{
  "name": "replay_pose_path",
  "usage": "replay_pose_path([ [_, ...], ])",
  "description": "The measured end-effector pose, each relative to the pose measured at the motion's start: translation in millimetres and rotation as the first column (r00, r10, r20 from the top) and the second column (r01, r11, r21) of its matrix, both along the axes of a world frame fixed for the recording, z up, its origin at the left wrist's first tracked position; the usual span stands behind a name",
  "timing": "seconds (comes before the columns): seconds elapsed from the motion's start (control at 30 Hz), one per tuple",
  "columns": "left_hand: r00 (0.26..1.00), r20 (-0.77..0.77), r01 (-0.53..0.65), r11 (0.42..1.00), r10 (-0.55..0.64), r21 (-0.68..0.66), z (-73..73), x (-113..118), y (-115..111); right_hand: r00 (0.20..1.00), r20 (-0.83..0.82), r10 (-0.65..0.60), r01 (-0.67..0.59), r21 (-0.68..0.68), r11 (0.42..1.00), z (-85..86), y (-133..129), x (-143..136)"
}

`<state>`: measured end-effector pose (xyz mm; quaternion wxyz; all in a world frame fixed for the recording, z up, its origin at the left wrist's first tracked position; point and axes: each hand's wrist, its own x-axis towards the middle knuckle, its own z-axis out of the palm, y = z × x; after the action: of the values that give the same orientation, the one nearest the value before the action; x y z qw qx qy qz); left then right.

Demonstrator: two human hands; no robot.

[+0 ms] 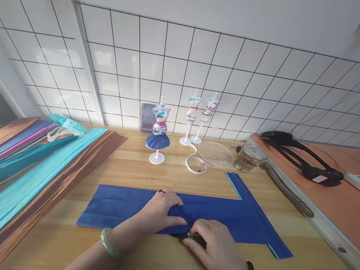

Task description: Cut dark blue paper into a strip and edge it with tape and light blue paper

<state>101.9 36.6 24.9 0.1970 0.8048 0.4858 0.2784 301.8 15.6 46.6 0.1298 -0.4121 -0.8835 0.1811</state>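
Observation:
A long dark-blue sheet (119,210), thin like cloth or crepe paper, lies across the wooden table. My left hand (160,212), with a pale green bangle at its wrist, rests on the middle of the sheet, thumb stretched apart from the fingers. At the sheet's near edge my right hand (216,247) is closed around what look like dark-bladed scissors (179,235). The blade points left, and the handle is mostly hidden in the fingers. A narrow folded blue strip (264,223) with a light-blue edge lies slantwise at the sheet's right end.
Behind the sheet stand a small dress form (161,125) in a blue skirt and two bare-stemmed dress forms (191,114). An embroidery hoop (195,165), a clear round disc (215,155) and a glass jar (250,157) are nearby. Coloured sheets (38,176) lie left; a black headset (303,160) sits right.

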Motion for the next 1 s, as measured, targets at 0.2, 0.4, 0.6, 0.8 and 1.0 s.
replay_pose_path([
  [0.2,1.0,0.015,-0.002,1.0,0.002,-0.004,0.0,0.2,-0.3,1.0,0.004,-0.006,0.006,-0.016,1.0,1.8,-4.6,-2.0],
  [0.4,1.0,0.028,-0.01,1.0,0.01,0.004,-1.4,-0.5,-1.7,1.0,0.001,0.0,0.0,-0.007,1.0,-0.5,-6.6,-8.5],
  [0.6,0.999,0.033,-0.011,1.0,0.011,0.003,-0.7,-0.9,-2.3,1.0,-0.007,0.007,-0.007,-0.012,1.0,-3.2,-5.0,-12.8],
  [0.8,0.999,0.032,-0.013,1.0,0.013,-0.001,0.5,-0.6,-2.5,1.0,-0.02,0.006,-0.006,-0.007,1.0,-4.4,-5.0,-12.9],
  [1.0,0.999,0.031,-0.009,1.0,0.009,0.0,0.0,-0.7,-1.4,1.0,-0.026,0.007,-0.007,-0.002,1.0,-4.0,-5.0,-12.5],
])
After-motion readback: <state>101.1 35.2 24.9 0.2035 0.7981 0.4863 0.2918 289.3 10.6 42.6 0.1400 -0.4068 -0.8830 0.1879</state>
